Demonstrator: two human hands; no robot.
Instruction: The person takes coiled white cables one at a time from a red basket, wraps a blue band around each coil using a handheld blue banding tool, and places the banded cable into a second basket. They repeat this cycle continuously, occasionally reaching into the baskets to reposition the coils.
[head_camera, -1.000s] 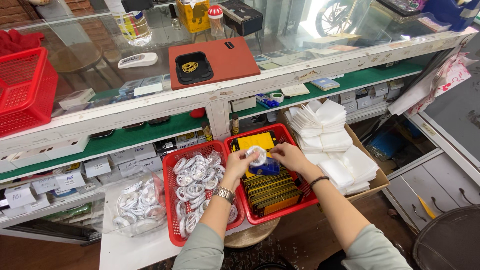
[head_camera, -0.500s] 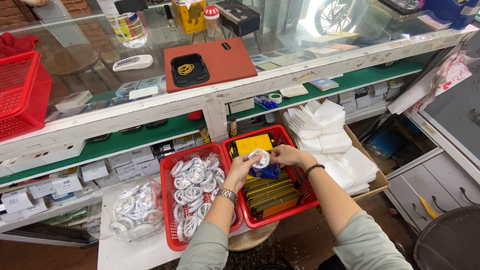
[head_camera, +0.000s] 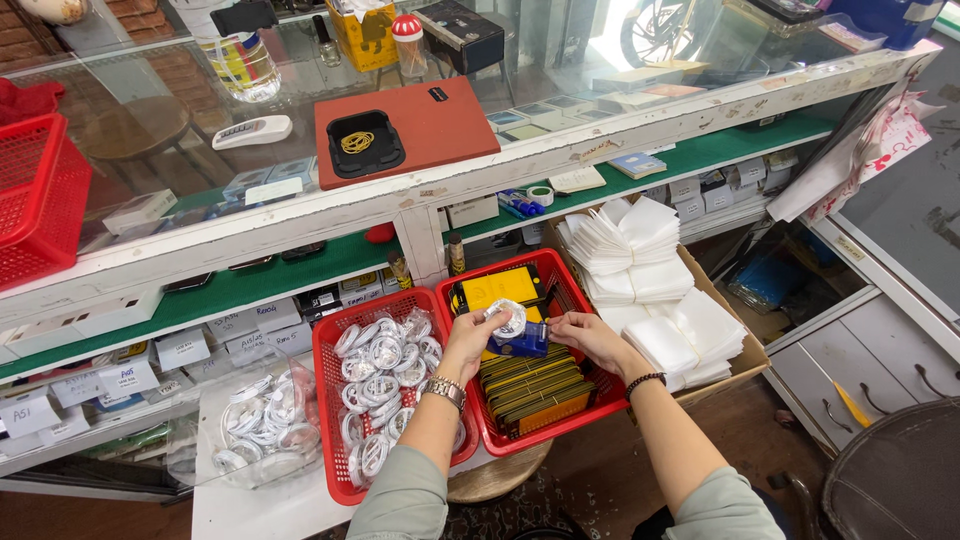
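My left hand (head_camera: 468, 340) and my right hand (head_camera: 585, 335) meet over the right red basket (head_camera: 590, 400). Together they hold a small blue box (head_camera: 527, 342) with a coiled white cable in a clear bag (head_camera: 507, 320) at its top. The left hand pinches the cable; the right hand grips the box's right end. Under them lie a yellow pack (head_camera: 500, 289) and rows of flat yellow and black packs (head_camera: 535, 388). The left red basket (head_camera: 330, 415) holds several bagged white cable coils (head_camera: 385, 365).
A clear bag of more coils (head_camera: 262, 425) lies left. A cardboard box (head_camera: 745, 350) of white pouches stands right. Above is a glass counter with a red tray (head_camera: 440, 125), a black dish of rubber bands (head_camera: 358, 143) and a red basket (head_camera: 35, 195). Green shelves hold small boxes.
The camera view has shifted slightly. Both hands stay over the right basket, still working the coiled cable and the blue box together.
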